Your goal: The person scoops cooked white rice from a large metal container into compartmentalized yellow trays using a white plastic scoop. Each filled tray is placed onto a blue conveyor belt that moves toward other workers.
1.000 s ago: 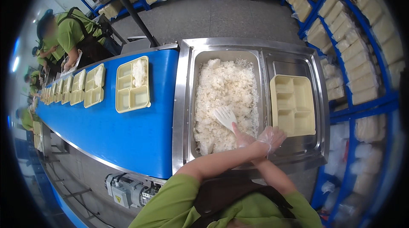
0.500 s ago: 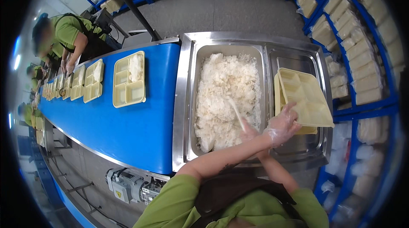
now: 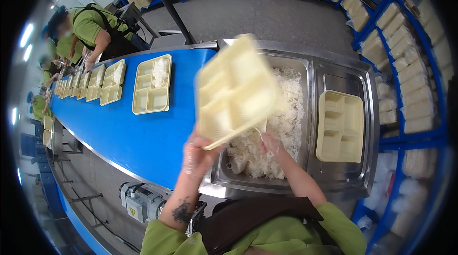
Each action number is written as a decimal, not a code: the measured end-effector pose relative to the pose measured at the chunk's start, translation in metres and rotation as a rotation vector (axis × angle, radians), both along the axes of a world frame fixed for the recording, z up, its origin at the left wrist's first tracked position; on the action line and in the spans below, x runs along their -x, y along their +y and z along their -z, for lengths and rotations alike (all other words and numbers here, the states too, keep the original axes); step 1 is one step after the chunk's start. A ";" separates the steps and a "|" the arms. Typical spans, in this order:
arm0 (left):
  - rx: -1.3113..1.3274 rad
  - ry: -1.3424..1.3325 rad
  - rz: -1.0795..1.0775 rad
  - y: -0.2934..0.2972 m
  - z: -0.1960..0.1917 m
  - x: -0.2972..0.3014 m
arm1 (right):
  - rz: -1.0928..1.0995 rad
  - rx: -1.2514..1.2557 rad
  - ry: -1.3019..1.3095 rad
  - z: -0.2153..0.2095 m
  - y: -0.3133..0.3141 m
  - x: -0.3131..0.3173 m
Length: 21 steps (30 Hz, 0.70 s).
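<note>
My left hand [image 3: 199,154], in a clear glove, is closed on the near edge of a pale yellow compartment tray [image 3: 238,90]. The tray is tilted and motion-blurred, raised over the side of the rice pan next to the belt. My right hand [image 3: 272,143], also gloved, grips a white rice paddle [image 3: 260,130] low over the cooked rice [image 3: 288,107]. The paddle's far end is partly hidden by the tray. The rice heaps in a deep steel pan [image 3: 305,71]. Another yellow tray [image 3: 350,126] with bare compartments lies in the steel well to the right.
A blue conveyor belt [image 3: 157,143] runs left, carrying a yellow tray [image 3: 151,100] with rice in one compartment and a row of more trays. Co-workers [image 3: 93,28] stand along its far side. Blue shelving [image 3: 392,138] with wrapped trays stands right; a motor [image 3: 140,202] sits below the belt.
My left hand has swung left from the tray stack, lifting a tray across the rice pan. My right hand, still holding the paddle, is now uncovered by the left forearm.
</note>
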<state>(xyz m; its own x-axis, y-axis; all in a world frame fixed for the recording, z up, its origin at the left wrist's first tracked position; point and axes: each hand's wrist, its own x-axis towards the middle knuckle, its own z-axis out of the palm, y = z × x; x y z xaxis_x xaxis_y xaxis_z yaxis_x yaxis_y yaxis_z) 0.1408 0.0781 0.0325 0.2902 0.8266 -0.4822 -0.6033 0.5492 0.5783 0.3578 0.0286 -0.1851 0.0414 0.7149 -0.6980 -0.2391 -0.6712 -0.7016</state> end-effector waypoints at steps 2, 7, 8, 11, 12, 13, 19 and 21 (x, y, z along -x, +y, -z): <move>-0.093 0.022 -0.162 0.003 0.010 0.033 | 0.099 -0.078 0.062 0.015 0.015 0.004; 0.083 0.139 -0.311 -0.009 0.049 0.112 | 0.046 -0.202 0.060 0.000 0.003 0.001; 0.101 0.114 -0.299 -0.012 0.048 0.115 | 0.064 -0.190 0.061 -0.003 -0.003 0.000; 0.115 0.072 -0.188 -0.028 0.065 0.121 | 0.101 -0.208 0.037 -0.029 -0.013 -0.004; 0.106 0.059 -0.127 -0.030 0.071 0.119 | 0.122 -0.228 0.021 -0.037 -0.016 -0.007; 0.077 0.138 -0.092 -0.032 0.069 0.108 | 0.120 -0.260 0.014 -0.042 -0.018 -0.008; -0.085 0.247 0.117 -0.026 0.086 0.028 | 0.055 -0.376 -0.228 -0.080 -0.021 0.001; -0.063 0.211 0.163 -0.024 0.083 0.004 | 0.033 -0.385 -0.554 -0.090 -0.017 0.020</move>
